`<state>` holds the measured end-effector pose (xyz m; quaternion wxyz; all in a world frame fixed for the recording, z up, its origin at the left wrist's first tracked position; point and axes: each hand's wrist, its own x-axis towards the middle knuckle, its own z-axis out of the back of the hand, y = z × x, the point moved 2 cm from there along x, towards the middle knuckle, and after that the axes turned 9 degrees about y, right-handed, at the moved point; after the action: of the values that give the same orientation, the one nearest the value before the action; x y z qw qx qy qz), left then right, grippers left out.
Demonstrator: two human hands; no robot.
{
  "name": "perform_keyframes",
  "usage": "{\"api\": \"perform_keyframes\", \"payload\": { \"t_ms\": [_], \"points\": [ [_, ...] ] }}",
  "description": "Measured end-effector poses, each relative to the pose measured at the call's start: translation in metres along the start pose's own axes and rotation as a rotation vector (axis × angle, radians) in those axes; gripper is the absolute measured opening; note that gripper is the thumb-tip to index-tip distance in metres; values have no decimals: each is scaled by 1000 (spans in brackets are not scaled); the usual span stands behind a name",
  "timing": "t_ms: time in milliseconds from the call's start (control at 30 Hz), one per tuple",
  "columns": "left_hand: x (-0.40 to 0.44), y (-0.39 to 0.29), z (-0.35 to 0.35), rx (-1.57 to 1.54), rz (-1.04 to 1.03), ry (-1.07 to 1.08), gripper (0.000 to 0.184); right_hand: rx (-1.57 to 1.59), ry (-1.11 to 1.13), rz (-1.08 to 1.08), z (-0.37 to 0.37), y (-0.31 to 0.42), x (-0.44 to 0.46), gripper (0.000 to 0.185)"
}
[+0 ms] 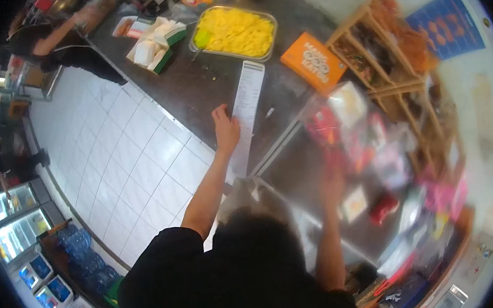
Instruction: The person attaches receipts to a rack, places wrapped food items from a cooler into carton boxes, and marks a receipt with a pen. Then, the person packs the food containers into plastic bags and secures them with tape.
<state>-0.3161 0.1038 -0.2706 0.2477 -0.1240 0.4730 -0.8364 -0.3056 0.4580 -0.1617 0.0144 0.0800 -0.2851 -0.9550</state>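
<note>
Head view: the left hand (225, 130) touches a printed receipt (249, 90), whose long axis runs forward past that hand toward the metal tray (275, 33). Beside plastic packets (358, 141), the right hand (333, 175) is blurred; whether either hand grips, I cannot tell.

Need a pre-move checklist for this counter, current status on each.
1. Left hand at the receipt's edge: ok.
2. Right hand grip readable: cannot tell, motion blur.
3. Space around right hand uncluttered: not ok, plastic bags crowd it.
4. Orange box clear of the receipt: ok, gap between them.
5. Tray covered: not ok, yellow food exposed.
</note>
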Motion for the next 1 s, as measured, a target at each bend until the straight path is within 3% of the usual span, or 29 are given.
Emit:
{"api": "perform_keyframes", "payload": {
  "t_ms": [33,67,100,167,233,367,433,500,533,567,633,867,1000],
  "points": [
    [2,1,10,10,10,-2,50,-25,58,148,-24,37,19,28],
    [7,2,14,103,-70,44,52,-85,245,30,-49,64,43,29],
    [9,1,18,196,-150,94,54,-49,320,49,-81,78,62,32],
    [12,3,29,262,-141,155,55,-132,302,130,-134,103,94,39],
    [20,13,34,525,-250,372,59,-148,335,91,-164,119,116,39],
    [32,20,47,531,-222,532,69,-148,483,-88,-174,132,144,40],
    [33,17,49,543,-292,539,82,-130,389,-104,-186,115,151,35],
    [38,19,48,549,-276,551,85,591,303,-265,-169,122,151,30],
    [40,20,48,554,-265,556,89,716,244,-255,-166,132,145,18],
    [39,19,47,549,-262,559,89,711,244,-258,-171,137,142,18],
    [38,16,46,532,-228,551,92,1004,271,30,-176,154,136,12],
    [41,22,45,576,-275,560,95,576,238,228,-201,178,147,23],
    [42,27,45,578,-278,593,96,563,350,267,-211,177,152,26]
  ]
}}
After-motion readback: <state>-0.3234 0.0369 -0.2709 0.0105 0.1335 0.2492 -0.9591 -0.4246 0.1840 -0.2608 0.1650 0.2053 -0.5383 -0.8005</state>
